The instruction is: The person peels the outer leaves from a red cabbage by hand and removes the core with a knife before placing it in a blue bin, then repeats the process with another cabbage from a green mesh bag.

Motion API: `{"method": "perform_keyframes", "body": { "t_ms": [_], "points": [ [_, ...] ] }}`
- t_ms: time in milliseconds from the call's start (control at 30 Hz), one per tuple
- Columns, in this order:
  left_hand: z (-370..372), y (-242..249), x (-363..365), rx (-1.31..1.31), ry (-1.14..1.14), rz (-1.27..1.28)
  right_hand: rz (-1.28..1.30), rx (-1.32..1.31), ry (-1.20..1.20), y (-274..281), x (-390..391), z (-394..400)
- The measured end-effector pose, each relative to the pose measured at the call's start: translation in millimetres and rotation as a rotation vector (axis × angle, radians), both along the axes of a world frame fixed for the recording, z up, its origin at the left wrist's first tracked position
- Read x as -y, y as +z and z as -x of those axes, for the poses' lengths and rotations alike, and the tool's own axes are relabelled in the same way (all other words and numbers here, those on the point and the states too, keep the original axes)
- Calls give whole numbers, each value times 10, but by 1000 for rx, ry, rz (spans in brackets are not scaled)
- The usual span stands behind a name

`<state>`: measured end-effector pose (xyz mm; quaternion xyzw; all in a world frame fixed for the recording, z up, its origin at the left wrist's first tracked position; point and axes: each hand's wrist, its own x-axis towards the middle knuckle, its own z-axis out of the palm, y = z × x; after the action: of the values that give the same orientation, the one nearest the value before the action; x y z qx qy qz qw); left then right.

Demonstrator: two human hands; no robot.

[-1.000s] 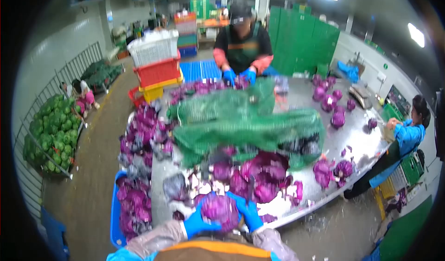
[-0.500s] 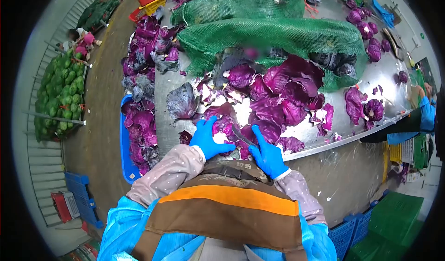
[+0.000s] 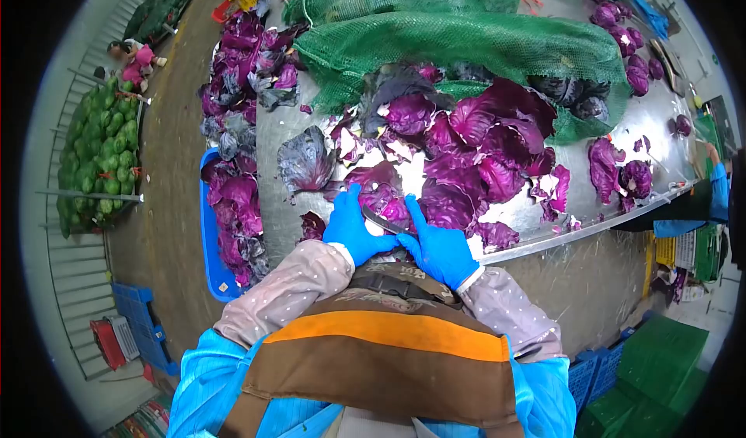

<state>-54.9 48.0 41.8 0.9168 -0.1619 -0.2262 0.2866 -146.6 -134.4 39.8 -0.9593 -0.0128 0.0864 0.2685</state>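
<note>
At the table's near edge, my gloved left hand (image 3: 356,226) grips the side of a red cabbage (image 3: 386,198), its thumb low and pointing right. A knife (image 3: 376,219) with a dark curved blade lies across the cabbage's near side. Its handle is hidden inside my gloved right hand (image 3: 444,253), whose forefinger stretches forward beside the cabbage. Loose purple leaves (image 3: 449,205) lie heaped just beyond and to the right. A darker outer leaf (image 3: 306,160) rests left of the cabbage.
Green mesh sacks (image 3: 466,45) with cabbages lie across the metal table (image 3: 273,139). Leaves fill a blue crate (image 3: 210,259) at the left. More red cabbages (image 3: 637,177) are at the right, where another person's blue sleeve (image 3: 719,189) shows. Green cabbages (image 3: 105,154) are stacked far left.
The knife blade has moved left and down onto the cabbage's near side, and my right hand has come closer to my left thumb. The view has shifted slightly.
</note>
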Motion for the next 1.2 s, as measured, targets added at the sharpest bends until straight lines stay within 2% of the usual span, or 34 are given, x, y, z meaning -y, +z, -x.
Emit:
{"method": "perform_keyframes", "body": {
  "t_ms": [167,267,367,567,700,733,767,833,933,1033,1200],
  "points": [
    [-13,26,29,-41,10,-55,9,-51,-32,10,-92,-152],
    [-9,-45,2,-62,13,-32,-124,56,-178,-283,-219,-206],
    [-54,-7,46,-60,19,-7,-178,43,-250,-275,-238,-204],
    [-48,-85,-4,11,21,22,22,8,-109,-52,-142,-130],
    [1,-66,72,63,69,5,-129,-94,-314,-162,-264,-244],
    [17,-42,73,56,78,9,-286,-36,-442,-223,-271,-262],
    [20,-20,65,46,75,8,-495,266,-494,-476,-188,-305],
    [11,-5,45,33,62,10,-400,47,-466,-304,-93,-329],
    [18,-15,8,-36,38,-2,-162,29,-325,-8,-163,-334],
    [41,-24,-91,35,-53,95,-200,69,-419,75,-101,-518],
    [-2,-144,-133,96,-96,172,17,189,-426,-72,-48,-682]
  ]
}}
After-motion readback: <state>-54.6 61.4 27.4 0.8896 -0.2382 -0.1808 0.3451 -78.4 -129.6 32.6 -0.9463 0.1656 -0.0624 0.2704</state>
